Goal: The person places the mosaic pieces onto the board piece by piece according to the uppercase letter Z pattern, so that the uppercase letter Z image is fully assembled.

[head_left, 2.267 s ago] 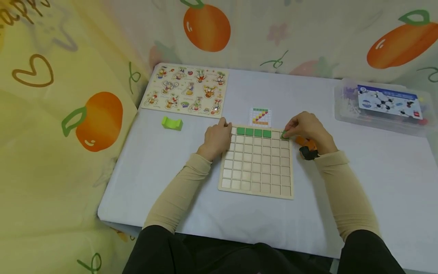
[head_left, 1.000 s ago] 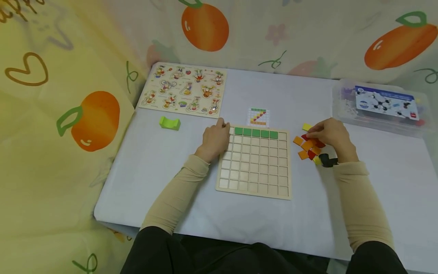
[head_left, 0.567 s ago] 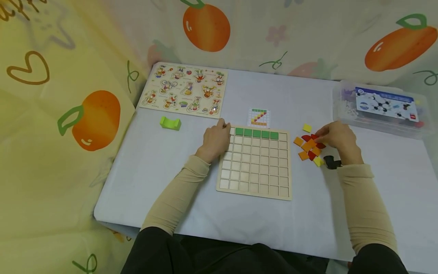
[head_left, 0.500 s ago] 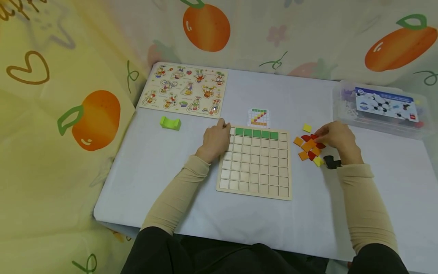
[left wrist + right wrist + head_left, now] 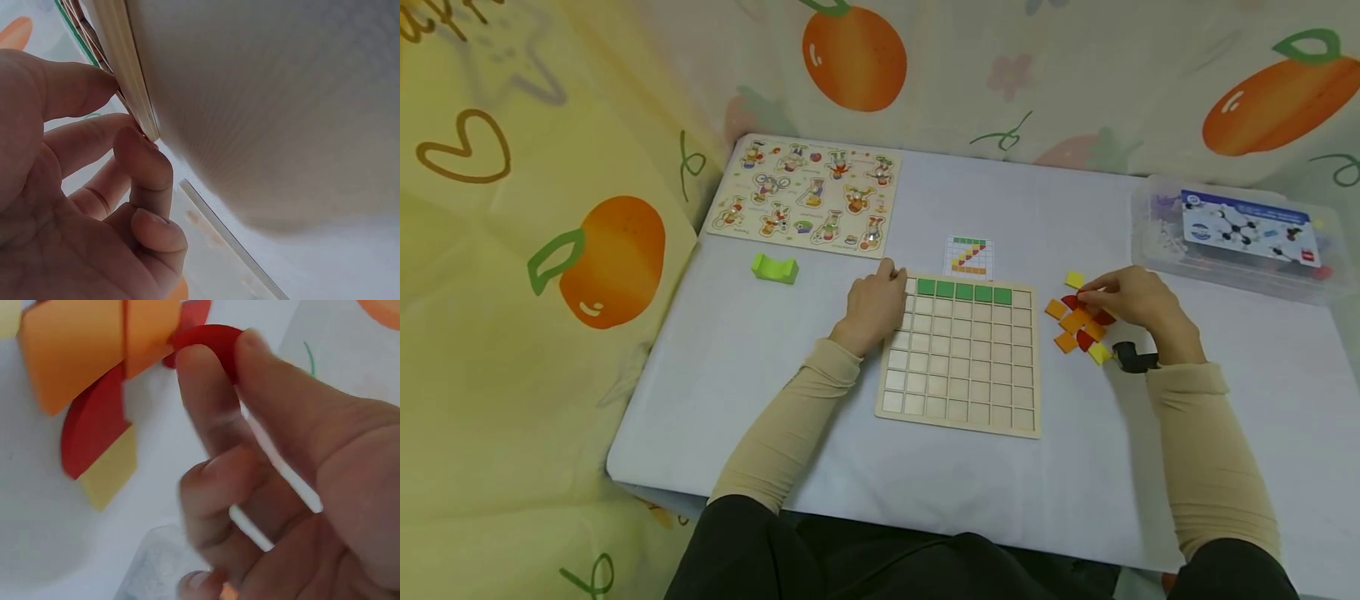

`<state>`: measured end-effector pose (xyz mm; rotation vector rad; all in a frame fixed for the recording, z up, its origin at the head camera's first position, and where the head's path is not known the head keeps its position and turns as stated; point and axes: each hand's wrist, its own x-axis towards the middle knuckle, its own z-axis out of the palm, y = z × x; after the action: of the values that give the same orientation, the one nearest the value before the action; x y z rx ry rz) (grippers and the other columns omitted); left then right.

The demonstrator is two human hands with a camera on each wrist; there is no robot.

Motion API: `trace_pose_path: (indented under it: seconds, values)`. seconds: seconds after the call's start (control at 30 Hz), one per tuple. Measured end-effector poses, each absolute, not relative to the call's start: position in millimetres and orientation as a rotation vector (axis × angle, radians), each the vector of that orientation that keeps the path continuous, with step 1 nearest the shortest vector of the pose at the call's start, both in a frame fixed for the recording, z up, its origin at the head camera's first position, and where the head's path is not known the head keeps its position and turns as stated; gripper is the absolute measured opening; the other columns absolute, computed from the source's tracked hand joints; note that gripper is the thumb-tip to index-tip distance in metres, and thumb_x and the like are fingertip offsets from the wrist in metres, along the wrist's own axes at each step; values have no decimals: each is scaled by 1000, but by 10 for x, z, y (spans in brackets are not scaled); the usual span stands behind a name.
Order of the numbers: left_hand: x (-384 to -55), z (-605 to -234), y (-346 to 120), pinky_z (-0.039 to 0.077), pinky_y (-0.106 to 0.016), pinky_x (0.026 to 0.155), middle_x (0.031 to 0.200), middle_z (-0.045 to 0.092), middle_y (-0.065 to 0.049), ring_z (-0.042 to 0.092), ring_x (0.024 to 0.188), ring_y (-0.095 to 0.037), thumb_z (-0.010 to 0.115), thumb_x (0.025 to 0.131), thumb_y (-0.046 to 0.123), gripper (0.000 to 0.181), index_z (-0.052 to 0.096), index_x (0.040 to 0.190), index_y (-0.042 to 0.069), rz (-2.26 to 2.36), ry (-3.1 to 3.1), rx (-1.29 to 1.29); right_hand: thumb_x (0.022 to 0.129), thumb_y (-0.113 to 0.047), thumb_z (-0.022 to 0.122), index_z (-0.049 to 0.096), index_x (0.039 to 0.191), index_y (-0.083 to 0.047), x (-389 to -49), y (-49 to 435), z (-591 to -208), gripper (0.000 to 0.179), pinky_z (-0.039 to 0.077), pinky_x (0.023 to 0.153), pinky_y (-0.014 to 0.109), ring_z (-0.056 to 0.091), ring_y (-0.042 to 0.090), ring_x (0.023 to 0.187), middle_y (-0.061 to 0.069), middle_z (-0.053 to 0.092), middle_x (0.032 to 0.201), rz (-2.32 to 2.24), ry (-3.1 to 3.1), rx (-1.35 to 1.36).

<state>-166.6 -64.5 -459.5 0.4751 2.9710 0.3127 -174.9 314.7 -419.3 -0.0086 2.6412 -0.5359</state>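
A wooden grid board (image 5: 958,358) lies on the table, with a row of several green square tiles (image 5: 964,292) along its far edge. My left hand (image 5: 874,310) holds the board at its far left corner; in the left wrist view, thumb and fingers touch its edge (image 5: 128,69). Right of the board, my right hand (image 5: 1138,302) is over a loose pile of orange tiles (image 5: 1075,320), red curved tiles (image 5: 1084,340) and yellow tiles (image 5: 1099,353). Between thumb and forefinger it pinches a red tile with a curved side (image 5: 215,342), lifted beside the pile.
A small printed pattern card (image 5: 968,257) lies just beyond the board. At the far left is an animal picture puzzle (image 5: 808,196), with a light-green block (image 5: 775,268) in front. A clear plastic box (image 5: 1240,237) stands at the far right.
My right hand has left the board's far right corner, where it held a green tile, and gone right to the pile. It now pinches a red tile. My left hand has stayed at the corner.
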Motion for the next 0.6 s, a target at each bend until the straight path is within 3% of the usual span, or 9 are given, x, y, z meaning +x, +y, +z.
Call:
trace_pose_path:
  seconds: [0.17,0.33,0.47,0.6]
  values:
    - [-1666,-4603,-655,57,-44,78,136,59,-14,73,91,-34,55,106,22,47,53,149,2,298,2967,472,100,-48,65,71,126,3,-1771,3047,-4186,57,50,68,31,65,36,92,32,71,119,-632,2687,-103]
    - [-1668,-4597,-655,58,-45,77,136,59,-15,72,90,-34,55,107,22,48,52,150,2,299,2965,474,99,-32,70,70,123,0,-1803,2930,-4232,40,52,60,26,64,25,79,28,72,114,-739,2634,-177]
    - [-1673,-4596,-647,57,-44,76,137,59,-16,72,88,-34,54,107,21,48,52,150,1,310,2957,488,99,-24,71,64,119,3,-1829,2830,-4271,34,51,66,23,65,25,87,28,72,113,-769,2579,-228]
    - [-1680,-4596,-644,57,-44,76,138,58,-16,72,87,-34,54,107,21,47,51,150,1,307,2950,484,98,-21,71,71,114,0,-1857,2708,-4287,26,48,77,27,62,27,96,22,74,111,-765,2555,-303]
